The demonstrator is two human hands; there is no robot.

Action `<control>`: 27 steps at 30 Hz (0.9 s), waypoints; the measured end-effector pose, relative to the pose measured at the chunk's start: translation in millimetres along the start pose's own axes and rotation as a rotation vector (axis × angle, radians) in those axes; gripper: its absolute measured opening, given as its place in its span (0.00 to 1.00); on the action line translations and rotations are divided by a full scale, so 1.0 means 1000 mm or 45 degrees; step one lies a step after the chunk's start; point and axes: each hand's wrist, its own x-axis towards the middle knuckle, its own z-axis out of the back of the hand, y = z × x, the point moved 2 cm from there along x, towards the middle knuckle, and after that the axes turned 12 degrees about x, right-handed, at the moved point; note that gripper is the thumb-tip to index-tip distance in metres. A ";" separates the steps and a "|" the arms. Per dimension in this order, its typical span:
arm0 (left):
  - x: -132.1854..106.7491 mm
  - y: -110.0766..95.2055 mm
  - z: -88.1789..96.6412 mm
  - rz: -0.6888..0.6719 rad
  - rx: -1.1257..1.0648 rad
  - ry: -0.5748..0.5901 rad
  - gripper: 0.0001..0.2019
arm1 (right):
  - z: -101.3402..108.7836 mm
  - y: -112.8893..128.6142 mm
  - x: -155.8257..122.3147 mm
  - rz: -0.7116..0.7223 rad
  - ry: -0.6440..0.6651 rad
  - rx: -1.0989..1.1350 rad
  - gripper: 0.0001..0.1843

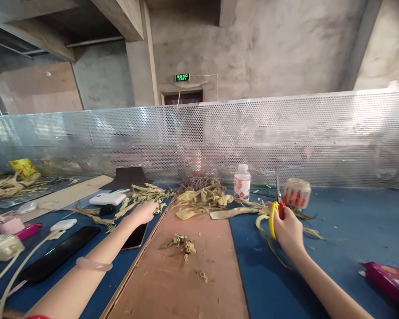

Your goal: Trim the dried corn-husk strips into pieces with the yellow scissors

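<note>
My left hand [146, 212] reaches to the back left, its fingers drawn together at a heap of small knotted dried-husk pieces [162, 195]. What sits between those fingertips is hidden. Scissors [278, 199] with a yellow and a red handle loop are gripped in my right hand [289, 230], blades pointing up and away. Long dried husk strips [266, 235] hang or lie just below the scissors. On the brown board [173, 283] between my arms rest a few small knotted husk pieces [188, 247]. A bundle of wider dried husks [206, 197] lies at the board's far end.
A white bottle [242, 184] and a clear jar [296, 194] stand at the back right. Left are phones [60, 252], a white case [107, 199], cables and a charger [3, 248]. A magenta box [389, 279] lies far right. A perforated metal screen [219, 133] closes off the back.
</note>
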 end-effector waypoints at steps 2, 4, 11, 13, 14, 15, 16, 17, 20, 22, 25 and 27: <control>0.001 0.000 -0.001 0.019 -0.118 -0.024 0.09 | 0.000 -0.001 -0.001 -0.004 0.002 -0.015 0.23; 0.000 0.001 0.002 0.026 -0.255 -0.034 0.06 | -0.001 0.000 -0.004 -0.006 0.005 -0.032 0.23; -0.010 -0.036 0.030 -0.163 -1.224 0.082 0.14 | -0.011 0.012 -0.015 0.123 0.078 -0.029 0.20; -0.012 -0.070 0.032 -0.244 -1.929 0.289 0.12 | -0.021 0.019 -0.017 0.209 0.144 -0.032 0.18; -0.013 -0.088 0.031 -0.243 -2.188 0.386 0.09 | -0.028 0.022 -0.018 0.245 0.192 -0.033 0.17; -0.014 -0.105 0.029 -0.234 -2.396 0.477 0.06 | -0.034 0.025 -0.020 0.264 0.248 -0.046 0.17; -0.016 -0.120 0.026 -0.220 -2.559 0.569 0.04 | -0.041 0.027 -0.022 0.272 0.301 -0.063 0.16; -0.018 -0.134 0.023 -0.200 -2.682 0.667 0.03 | -0.048 0.029 -0.024 0.288 0.344 -0.090 0.15; -0.025 -0.156 0.015 -0.223 -2.916 0.821 0.04 | -0.060 0.032 -0.035 0.358 0.457 -0.126 0.12; -0.032 -0.158 0.012 -0.301 -2.962 0.918 0.05 | -0.062 0.032 -0.044 0.372 0.567 -0.085 0.12; -0.040 -0.154 0.008 -0.447 -2.936 1.023 0.06 | -0.059 0.031 -0.056 0.334 0.667 -0.125 0.12; -0.042 -0.153 0.008 -0.501 -2.947 1.040 0.08 | -0.057 0.031 -0.059 0.338 0.689 -0.187 0.12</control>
